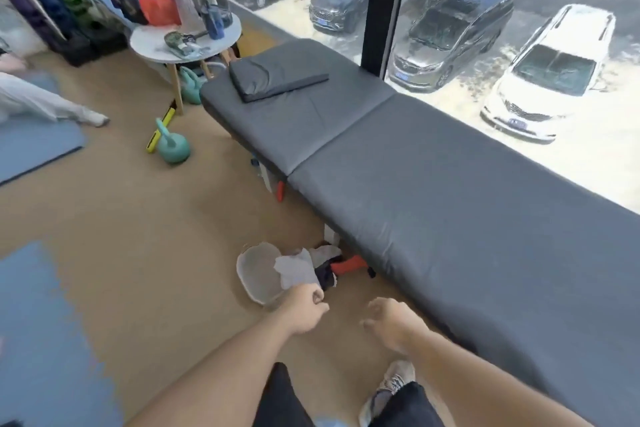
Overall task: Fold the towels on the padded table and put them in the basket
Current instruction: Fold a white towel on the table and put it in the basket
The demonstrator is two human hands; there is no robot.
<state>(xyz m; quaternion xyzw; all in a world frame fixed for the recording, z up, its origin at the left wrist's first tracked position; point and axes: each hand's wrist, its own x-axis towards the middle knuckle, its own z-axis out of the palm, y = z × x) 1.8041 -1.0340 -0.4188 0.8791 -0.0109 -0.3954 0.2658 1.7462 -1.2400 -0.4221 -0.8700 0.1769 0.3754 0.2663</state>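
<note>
A pale translucent basket [254, 274] lies on the floor beside the grey padded table [433, 184]. Light grey and dark towels [298, 269] spill from its right side toward the table's underside. My left hand [306, 310] hovers just in front of the basket with its fingers curled in and nothing visible in them. To its right, my right hand [393, 321] hangs above the floor, fingers loosely apart and holding nothing. No towel lies on the table top; only a grey cushion [273, 74] rests at its far end.
A teal kettlebell [171, 146] and a yellow bar stand on the floor near a round white side table [149, 40] crowded with bottles. Blue mats [38, 146] lie at left, where another person's legs show. An orange roller [348, 265] sits under the table. Windows run behind.
</note>
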